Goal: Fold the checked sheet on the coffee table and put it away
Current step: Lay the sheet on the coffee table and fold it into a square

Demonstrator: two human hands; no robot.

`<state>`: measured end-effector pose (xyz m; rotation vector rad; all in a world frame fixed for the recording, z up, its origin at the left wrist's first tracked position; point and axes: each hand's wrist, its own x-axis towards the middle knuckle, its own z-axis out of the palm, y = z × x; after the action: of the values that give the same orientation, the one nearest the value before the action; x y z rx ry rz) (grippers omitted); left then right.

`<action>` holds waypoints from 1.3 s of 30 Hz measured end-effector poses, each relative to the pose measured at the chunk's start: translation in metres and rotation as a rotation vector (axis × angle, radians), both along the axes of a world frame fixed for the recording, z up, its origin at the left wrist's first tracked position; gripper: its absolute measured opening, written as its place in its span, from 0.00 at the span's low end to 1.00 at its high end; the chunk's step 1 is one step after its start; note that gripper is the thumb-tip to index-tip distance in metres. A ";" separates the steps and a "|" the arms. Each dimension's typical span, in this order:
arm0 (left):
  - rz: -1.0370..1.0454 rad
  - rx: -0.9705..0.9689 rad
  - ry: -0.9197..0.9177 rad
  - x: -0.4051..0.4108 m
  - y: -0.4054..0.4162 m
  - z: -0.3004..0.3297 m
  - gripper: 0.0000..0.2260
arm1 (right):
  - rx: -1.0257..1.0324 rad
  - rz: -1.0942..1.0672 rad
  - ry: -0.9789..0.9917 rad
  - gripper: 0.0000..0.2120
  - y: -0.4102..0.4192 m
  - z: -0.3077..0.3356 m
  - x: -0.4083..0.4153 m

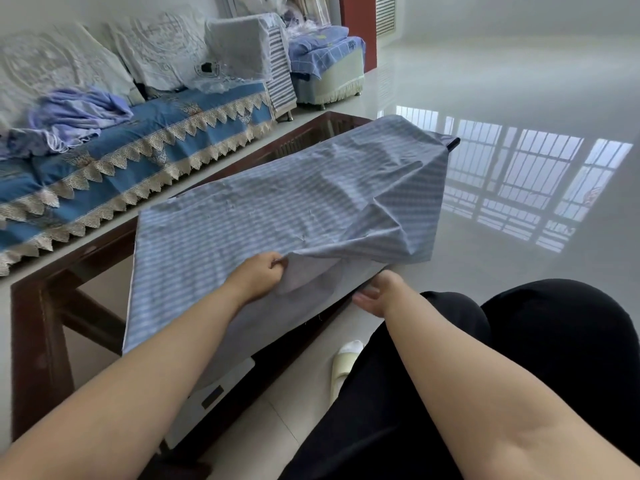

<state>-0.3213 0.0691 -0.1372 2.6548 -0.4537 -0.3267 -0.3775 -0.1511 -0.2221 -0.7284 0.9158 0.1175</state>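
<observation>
- The checked sheet (277, 216) lies spread over the dark wooden desk (38, 344), covering most of its top; its near edge hangs over the side toward the person, and its far corner at 1 o'clock drapes over the desk's far end.
- The sheet's right part is turned back in a loose fold, pale underside showing near the hands.
- The left hand (256, 275) has its grip narrow, fingers and thumb pinching the fold's edge just above the middle of the view.
- The right hand (375, 294) sits at 3 o'clock from the left, at the sheet's near edge; its fingertips are tucked under the cloth, so I cannot tell whether its grip holds it.
- A sofa (138, 150) with a blue, lace-trimmed cover runs along 10 o'clock, crumpled lilac cloth (79, 112) on its seat.
- Glossy floor (519, 98) mirrors a barred window at 2 o'clock.
</observation>
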 end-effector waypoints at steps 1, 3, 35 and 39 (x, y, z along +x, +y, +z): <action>-0.009 -0.005 0.029 -0.001 -0.001 0.001 0.14 | -0.007 0.070 0.060 0.19 0.009 -0.005 0.001; -0.031 -0.035 0.077 -0.003 -0.004 0.001 0.16 | -0.014 0.177 0.109 0.19 0.030 -0.016 0.006; -0.386 0.682 -0.156 -0.069 -0.019 -0.053 0.31 | 0.048 -0.025 0.080 0.08 0.067 -0.045 -0.014; -0.305 0.706 -0.221 -0.082 -0.012 -0.054 0.26 | 0.244 -0.189 -0.117 0.12 0.068 -0.018 -0.023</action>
<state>-0.4031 0.0568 -0.1908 3.3247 -0.9703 -0.3293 -0.4002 -0.0826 -0.2404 -0.4159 0.8371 0.0184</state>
